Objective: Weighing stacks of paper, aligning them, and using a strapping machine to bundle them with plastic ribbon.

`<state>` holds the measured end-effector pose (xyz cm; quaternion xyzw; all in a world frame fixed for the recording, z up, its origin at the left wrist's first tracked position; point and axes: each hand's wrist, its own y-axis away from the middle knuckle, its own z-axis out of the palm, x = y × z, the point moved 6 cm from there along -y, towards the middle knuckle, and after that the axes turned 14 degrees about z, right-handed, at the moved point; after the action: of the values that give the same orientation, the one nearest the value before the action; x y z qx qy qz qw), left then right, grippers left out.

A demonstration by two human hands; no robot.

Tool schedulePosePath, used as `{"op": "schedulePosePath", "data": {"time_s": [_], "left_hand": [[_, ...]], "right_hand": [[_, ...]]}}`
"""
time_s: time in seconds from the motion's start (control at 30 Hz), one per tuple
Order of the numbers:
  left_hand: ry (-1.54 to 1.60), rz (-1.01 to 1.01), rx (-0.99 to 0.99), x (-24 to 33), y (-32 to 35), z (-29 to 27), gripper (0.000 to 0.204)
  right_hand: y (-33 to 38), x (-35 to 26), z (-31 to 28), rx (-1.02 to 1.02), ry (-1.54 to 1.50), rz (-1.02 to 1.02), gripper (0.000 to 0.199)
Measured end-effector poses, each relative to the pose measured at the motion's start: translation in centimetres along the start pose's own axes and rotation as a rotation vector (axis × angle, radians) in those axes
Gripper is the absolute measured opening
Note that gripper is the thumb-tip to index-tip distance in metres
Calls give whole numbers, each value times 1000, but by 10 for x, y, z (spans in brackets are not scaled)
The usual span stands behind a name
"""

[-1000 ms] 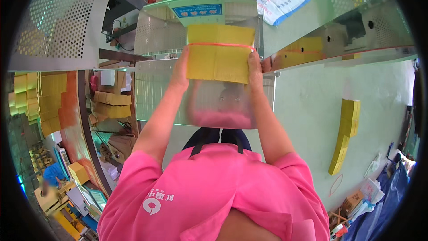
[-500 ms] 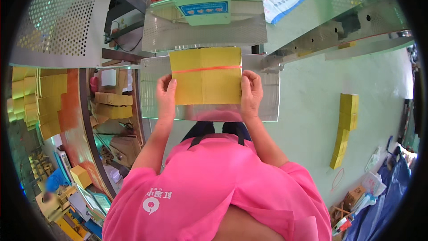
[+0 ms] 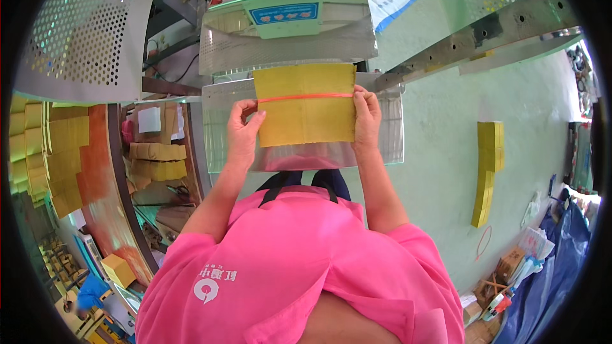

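A yellow stack of paper or thin card (image 3: 306, 121) with a red strap (image 3: 306, 97) across its upper half is held in front of me. My left hand (image 3: 244, 126) is at its left edge, fingers curled and thumb against the side near the strap's end. At the opposite edge my right hand (image 3: 366, 120) grips the stack, its fingers closed at the other end of the strap. A shiny metal tray (image 3: 220, 134) of the machine lies just under the stack. The stack's underside is hidden.
Perforated metal guards (image 3: 83, 44) stand upper left and right, and a metal rail (image 3: 472, 38) runs along the right. A row of yellow stacks (image 3: 489, 153) lies on the right floor. Left is a reddish-brown board (image 3: 105, 172) beside more yellow stacks (image 3: 69, 165). A blue tarp (image 3: 548, 267) lies lower right.
The stack and both hands have shifted slightly right and up in the view. My right hand has moved up along the edge to the strap's end. My left hand's fingers are more curled.
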<state>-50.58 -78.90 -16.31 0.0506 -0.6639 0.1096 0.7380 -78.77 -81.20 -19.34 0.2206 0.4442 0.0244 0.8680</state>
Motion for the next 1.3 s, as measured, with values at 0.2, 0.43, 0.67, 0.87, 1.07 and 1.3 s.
{"op": "schedulePosePath", "data": {"time_s": [0.2,0.43,0.67,0.87,1.07,1.3], "left_hand": [[-67,25,-180,3,-12,-7,20],[-98,5,-207,-1,-10,-11,24],[52,-302,-25,-27,-24,-32,29],[79,-534,-154,-95,-15,-20,36],[67,-613,-159,-73,39,-28,39],[-81,-548,-590,-27,102,139,32]], "right_hand": [[-12,8,-23,85,204,129,11],[-8,2,-6,95,353,7,19],[-12,9,-19,213,526,141,27],[-13,24,-35,199,613,105,31],[67,71,-71,436,563,99,28],[203,14,-170,575,-101,168,27]]}}
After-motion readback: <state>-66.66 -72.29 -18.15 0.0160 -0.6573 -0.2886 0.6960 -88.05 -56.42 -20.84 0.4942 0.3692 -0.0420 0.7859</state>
